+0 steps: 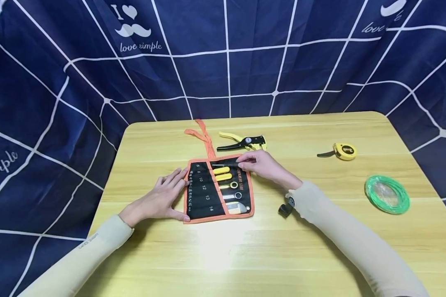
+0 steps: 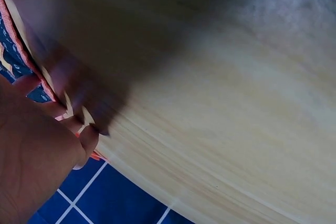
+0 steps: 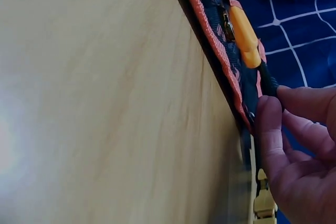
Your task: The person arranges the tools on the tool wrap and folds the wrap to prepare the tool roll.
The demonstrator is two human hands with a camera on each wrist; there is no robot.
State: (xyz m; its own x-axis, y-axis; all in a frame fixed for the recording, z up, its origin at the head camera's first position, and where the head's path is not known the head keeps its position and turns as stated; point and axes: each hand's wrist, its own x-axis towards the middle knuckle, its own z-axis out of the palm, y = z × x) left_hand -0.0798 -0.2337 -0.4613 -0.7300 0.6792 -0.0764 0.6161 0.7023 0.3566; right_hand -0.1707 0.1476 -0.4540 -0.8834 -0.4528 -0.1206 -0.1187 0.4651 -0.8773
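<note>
A black tool roll [image 1: 204, 198] with orange edging lies unfolded on the table. My right hand [image 1: 255, 161] pinches the black handle of a slim screwdriver [image 3: 269, 81] at the roll's far pocket; its thin shaft points left in the head view. Below it, two yellow handles [image 1: 223, 177], two wrenches [image 1: 233, 196] and a utility knife [image 1: 236, 208] sit in the other pockets. My left hand [image 1: 164, 198] rests with spread fingers on the roll's left edge. In the left wrist view its fingers [image 2: 68, 116] touch the orange border.
Yellow-and-black wire strippers [image 1: 245, 142] lie just behind the roll, next to its orange ties [image 1: 205, 138]. To the right are a yellow tape measure [image 1: 345, 151] and a coil of green wire [image 1: 387, 194]. A dark blue curtain [image 1: 208, 74] surrounds the wooden table [image 1: 282, 255].
</note>
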